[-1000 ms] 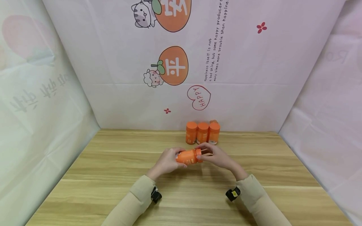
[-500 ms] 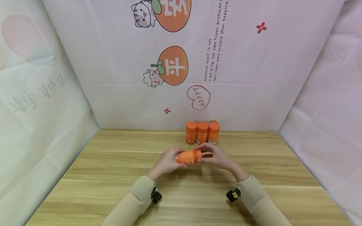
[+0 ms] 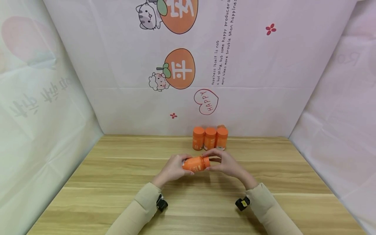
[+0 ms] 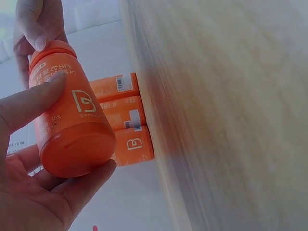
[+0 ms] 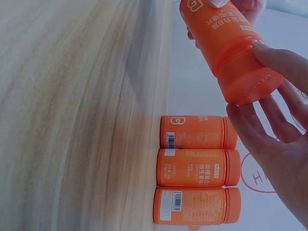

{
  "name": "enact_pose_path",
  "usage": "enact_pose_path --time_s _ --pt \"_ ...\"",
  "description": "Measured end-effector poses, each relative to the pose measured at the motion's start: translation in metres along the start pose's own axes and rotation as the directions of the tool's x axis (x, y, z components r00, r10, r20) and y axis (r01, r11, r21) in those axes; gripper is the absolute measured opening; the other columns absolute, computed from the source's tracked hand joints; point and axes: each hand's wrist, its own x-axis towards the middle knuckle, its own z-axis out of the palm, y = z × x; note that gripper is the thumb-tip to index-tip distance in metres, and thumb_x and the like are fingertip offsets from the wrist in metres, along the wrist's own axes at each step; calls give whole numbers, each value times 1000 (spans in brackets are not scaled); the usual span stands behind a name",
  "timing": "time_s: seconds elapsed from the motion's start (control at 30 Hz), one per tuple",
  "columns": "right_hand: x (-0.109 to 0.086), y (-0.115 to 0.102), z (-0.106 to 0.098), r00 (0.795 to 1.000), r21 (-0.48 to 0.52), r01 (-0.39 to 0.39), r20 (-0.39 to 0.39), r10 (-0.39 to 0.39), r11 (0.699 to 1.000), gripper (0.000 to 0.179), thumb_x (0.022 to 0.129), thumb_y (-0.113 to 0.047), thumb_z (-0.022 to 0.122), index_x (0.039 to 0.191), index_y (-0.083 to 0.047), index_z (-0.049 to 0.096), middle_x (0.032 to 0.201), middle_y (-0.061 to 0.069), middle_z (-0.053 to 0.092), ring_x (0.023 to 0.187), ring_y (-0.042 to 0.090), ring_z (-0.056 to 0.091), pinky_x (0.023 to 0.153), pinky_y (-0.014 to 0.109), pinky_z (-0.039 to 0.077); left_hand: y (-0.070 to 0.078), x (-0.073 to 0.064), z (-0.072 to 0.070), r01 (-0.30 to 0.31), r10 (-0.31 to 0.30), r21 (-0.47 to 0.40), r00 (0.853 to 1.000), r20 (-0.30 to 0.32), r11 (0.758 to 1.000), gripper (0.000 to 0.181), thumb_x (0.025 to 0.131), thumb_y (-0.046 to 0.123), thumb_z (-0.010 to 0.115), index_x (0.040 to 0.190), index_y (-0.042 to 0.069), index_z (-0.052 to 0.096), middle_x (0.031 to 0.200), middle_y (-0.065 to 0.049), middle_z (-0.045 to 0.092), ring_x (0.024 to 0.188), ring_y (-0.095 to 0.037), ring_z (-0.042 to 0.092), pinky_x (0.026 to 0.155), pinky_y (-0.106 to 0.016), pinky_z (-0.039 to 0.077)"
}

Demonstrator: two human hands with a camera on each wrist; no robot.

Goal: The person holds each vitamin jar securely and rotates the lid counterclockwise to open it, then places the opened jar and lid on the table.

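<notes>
Left hand [image 3: 172,168] steady on an orange bottle [image 3: 193,163]; right hand [image 3: 227,163] has its thumb lower on the lid [image 3: 207,161] than a second ago.
Left hand pinches the bottle's body above the surface [image 3: 132,155], lid towards three o'clock. Three upright bottles [image 3: 210,139] stand side by side at one o'clock. Right hand pinches the lid, still on; the shift suggests twisting or regripping.

Held bottle [image 3: 194,164] orange, pale-lettered; tabletop [image 3: 188,210] tan, wood-grained; sleeves [image 3: 132,210] beige; backdrop [image 3: 132,111] white
</notes>
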Motion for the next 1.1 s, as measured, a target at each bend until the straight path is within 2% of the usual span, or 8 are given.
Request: enact_pose_path --time_s 0.2,0.37,0.5,0.63,0.9,1.1 --pt "-1 -1 0 1000 -2 13 -4 -13 1000 46 76 -1 76 118 -10 60 121 6 58 116 29 55 94 38 49 0 -1 0 4 -4 -9 1000 5 1000 56 67 18 86 118 8 64 109 -5 67 89 -16 59 80 -35 48" --pt "0 -3 0 1000 -19 -5 -25 4 1000 42 81 -15 75 119 -10 60 119 6 58 113 30 57 91 45 50 0 0 0 9 -9 -16 1000 7 1000 56 67 17 86 117 8 64 107 -6 67 88 -15 59 80 -35 48" --pt "1 -4 1 998 -67 -56 -46 53 996 40 87 -30 68 121 -10 60 120 4 60 111 27 59 89 43 51 0 0 1 8 -8 -5 1000 6 1000 55 66 17 86 116 9 64 106 -4 67 87 -15 59 79 -34 48" --pt "4 -4 1 992 -118 -119 -54 113 986 38 92 -36 60 121 -12 60 120 4 60 107 25 61 85 37 52 -1 1 2 3 -3 0 1000 4 1000 54 66 17 86 115 9 64 105 -4 68 86 -14 59 78 -33 48" --pt "6 -3 1 974 -91 -225 1 226 970 43 96 -39 51 125 -7 57 115 12 61 90 19 64 76 41 55 0 1 2 -15 15 10 1000 -10 1000 54 66 16 86 115 9 65 103 -4 68 85 -14 59 76 -31 48" --pt "6 -1 0 958 -73 -279 40 282 957 46 96 -42 50 124 -5 57 110 12 63 88 16 63 76 43 55 0 1 1 -16 16 7 1000 -13 1000 54 65 15 86 115 8 64 103 -5 68 85 -14 60 76 -31 48"
